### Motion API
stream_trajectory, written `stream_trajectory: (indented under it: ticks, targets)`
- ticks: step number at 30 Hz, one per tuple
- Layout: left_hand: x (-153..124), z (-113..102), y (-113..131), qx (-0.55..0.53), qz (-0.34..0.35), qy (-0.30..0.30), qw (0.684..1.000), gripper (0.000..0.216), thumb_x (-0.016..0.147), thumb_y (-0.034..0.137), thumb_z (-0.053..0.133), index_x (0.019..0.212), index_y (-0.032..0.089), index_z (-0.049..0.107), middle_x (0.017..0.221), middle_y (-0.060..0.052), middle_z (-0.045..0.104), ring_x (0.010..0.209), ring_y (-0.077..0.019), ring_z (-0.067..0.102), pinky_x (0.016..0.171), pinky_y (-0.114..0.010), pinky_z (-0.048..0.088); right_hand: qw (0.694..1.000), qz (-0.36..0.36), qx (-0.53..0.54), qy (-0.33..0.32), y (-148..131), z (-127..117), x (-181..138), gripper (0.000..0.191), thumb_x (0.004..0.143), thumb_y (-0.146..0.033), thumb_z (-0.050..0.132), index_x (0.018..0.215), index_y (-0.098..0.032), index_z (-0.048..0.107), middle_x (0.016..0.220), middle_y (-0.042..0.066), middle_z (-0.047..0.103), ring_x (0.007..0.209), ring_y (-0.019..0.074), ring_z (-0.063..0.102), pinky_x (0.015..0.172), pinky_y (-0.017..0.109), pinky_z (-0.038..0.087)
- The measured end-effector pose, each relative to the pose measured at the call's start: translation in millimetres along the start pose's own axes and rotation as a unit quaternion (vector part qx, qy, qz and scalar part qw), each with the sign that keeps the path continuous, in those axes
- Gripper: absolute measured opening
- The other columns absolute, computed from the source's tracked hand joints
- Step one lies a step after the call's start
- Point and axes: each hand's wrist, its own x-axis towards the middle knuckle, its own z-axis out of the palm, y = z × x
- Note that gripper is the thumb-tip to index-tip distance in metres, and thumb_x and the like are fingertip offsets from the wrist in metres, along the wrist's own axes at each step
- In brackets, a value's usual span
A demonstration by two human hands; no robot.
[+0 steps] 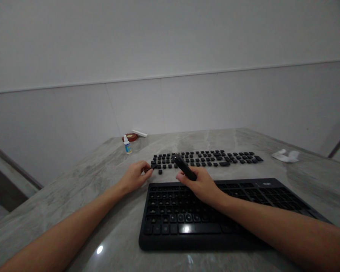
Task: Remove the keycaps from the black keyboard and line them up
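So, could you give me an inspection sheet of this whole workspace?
Surface: grey veined tabletop with a bright reflection.
Job's things: black keyboard, many keys off, space bar in place; loose keycaps in rows behind it.
Clutter: white-topped bottle, reddish-brown round object and white strip at back left; crumpled white piece at right, material unclear.
Left hand: fingers at the left end of the keycap rows; whether they grip one is unclear.
Right hand: holds a black tool above the keyboard.
Cables: nothing seen.
Surroundings: pale wall behind the tabletop.
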Motion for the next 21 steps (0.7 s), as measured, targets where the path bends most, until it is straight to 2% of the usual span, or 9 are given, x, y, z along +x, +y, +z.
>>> stream_trajectory:
  ticks: [3, 6, 9, 14, 21]
  targets:
    - [-8, -5, 26, -0.06, -0.005, 0.009, 0.998, 0.026, 0.091, 0.036, 0.048, 0.088, 0.015, 0.064, 0.071, -0.002, 0.06, 0.064, -0.0145, 0.051, 0.061, -0.026, 0.039, 1.0, 0.0, 0.002, -0.004, -2, 0, 0, 0.028, 0.081, -0.041, 0.059, 0.071, -0.015, 0.062, 0.063, 0.001, 0.051, 0.062, 0.0146, 0.045, 0.06, 0.028, 0.035]
    - [-19, -6, 54, -0.117, 0.01, -0.016, 0.993, 0.029, 0.092, 0.039, 0.048, 0.091, 0.016, 0.065, 0.073, -0.001, 0.061, 0.064, -0.0134, 0.051, 0.059, -0.024, 0.039, 1.0, -0.001, 0.014, -0.014, -5, 2, -1, 0.025, 0.079, -0.04, 0.063, 0.075, -0.015, 0.067, 0.066, 0.001, 0.057, 0.065, 0.0153, 0.05, 0.061, 0.027, 0.038]
    - [-27, -3, 73, -0.151, 0.025, -0.047, 0.987, 0.028, 0.092, 0.039, 0.05, 0.089, 0.016, 0.065, 0.075, -0.002, 0.062, 0.067, -0.0134, 0.052, 0.06, -0.024, 0.039, 0.999, -0.007, 0.036, -0.032, -8, 3, -2, 0.025, 0.076, -0.04, 0.067, 0.077, -0.015, 0.069, 0.068, 0.001, 0.059, 0.067, 0.0155, 0.052, 0.063, 0.027, 0.039]
    - [-29, 3, 78, -0.175, 0.031, -0.067, 0.982, 0.027, 0.091, 0.038, 0.051, 0.083, 0.015, 0.064, 0.073, -0.001, 0.059, 0.065, -0.0132, 0.049, 0.059, -0.024, 0.038, 0.998, -0.015, 0.042, -0.052, -9, 5, -4, 0.025, 0.078, -0.038, 0.065, 0.071, -0.014, 0.063, 0.063, -0.001, 0.05, 0.062, 0.0127, 0.045, 0.059, 0.025, 0.035]
    - [-28, 0, 78, -0.191, 0.033, -0.077, 0.978, 0.026, 0.092, 0.037, 0.05, 0.084, 0.016, 0.063, 0.076, -0.002, 0.06, 0.072, -0.0154, 0.052, 0.068, -0.027, 0.04, 0.998, 0.002, 0.044, -0.055, -8, 5, -4, 0.027, 0.078, -0.04, 0.064, 0.069, -0.014, 0.063, 0.061, -0.002, 0.045, 0.06, 0.012, 0.041, 0.056, 0.025, 0.032]
